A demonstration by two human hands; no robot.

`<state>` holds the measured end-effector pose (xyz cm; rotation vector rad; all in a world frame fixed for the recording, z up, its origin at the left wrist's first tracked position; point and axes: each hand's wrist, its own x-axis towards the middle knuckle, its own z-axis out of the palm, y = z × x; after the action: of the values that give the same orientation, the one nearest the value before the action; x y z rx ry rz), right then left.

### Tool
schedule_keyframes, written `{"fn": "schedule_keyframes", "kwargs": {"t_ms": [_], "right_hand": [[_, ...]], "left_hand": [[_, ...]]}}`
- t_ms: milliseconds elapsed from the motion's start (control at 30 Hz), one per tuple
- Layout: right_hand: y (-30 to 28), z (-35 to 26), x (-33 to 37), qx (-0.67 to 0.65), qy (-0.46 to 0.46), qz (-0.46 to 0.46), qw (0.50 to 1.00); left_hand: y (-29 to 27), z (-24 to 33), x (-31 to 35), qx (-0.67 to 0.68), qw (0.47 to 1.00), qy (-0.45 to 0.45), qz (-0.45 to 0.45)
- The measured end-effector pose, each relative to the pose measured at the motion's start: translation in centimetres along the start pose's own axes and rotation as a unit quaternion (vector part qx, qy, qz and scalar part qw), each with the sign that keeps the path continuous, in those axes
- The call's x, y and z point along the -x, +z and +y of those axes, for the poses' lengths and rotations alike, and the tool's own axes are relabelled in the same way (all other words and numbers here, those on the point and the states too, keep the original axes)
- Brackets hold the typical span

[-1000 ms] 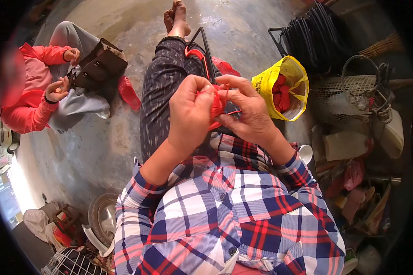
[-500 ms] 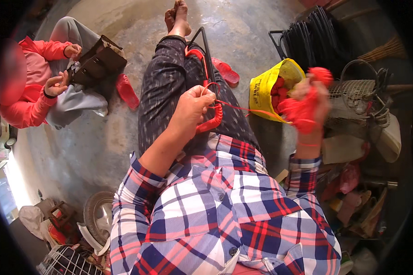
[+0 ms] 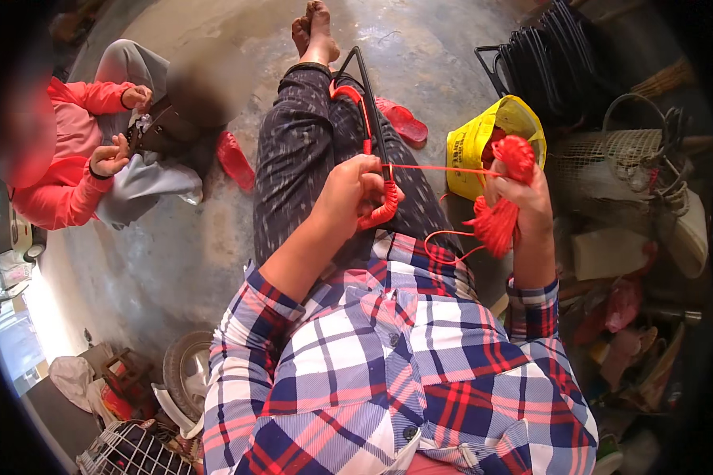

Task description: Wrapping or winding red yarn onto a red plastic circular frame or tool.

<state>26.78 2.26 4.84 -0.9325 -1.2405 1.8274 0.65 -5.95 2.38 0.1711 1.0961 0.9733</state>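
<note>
A narrow black metal frame lies along my legs, its near curved end wrapped in red plastic cord. My left hand is closed around the frame beside that wrapping. In my right hand is a thick hank of red cord, part of it bulging above the fist and part hanging below. One strand runs taut and nearly level from the frame at my left fingers to the right hand. A looser loop of cord droops under the hank.
A yellow bag holding red material stands right of my legs. Several black metal frames are stacked behind it. Wire mesh lies at the right. Red slippers rest on the floor. Another person sits at the left with a dark bag.
My right hand has come lower and closer with the hank, and the slack strand is now pulled tight. The left hand has shifted its grip from pinching cord to holding the frame.
</note>
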Motion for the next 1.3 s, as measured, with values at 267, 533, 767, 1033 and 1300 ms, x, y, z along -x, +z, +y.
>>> {"fn": "schedule_keyframes", "kwargs": {"t_ms": [267,533,767,1033,1300], "right_hand": [[-2.9,1.4,1.6,-0.065,-0.022,0.081,0.994],[0.3,3.2,-0.3,-0.037,0.022,0.117,0.992],[5.6,2.5,-0.7,-0.104,-0.027,-0.022,0.994],[11.8,-1.4,-0.9,0.125,-0.196,-0.127,0.964],[8.9,3.0,-0.9,-0.122,0.041,-0.202,0.971]], "left_hand": [[-1.0,0.7,-0.8,0.027,0.999,0.021,-0.031],[-3.2,-1.4,0.0,-0.028,0.990,0.138,0.011],[-2.9,-1.7,1.9,-0.204,0.943,0.263,0.009],[3.4,1.7,6.2,-0.437,0.778,0.437,-0.117],[1.8,5.1,8.7,0.029,0.891,0.388,-0.235]]}}
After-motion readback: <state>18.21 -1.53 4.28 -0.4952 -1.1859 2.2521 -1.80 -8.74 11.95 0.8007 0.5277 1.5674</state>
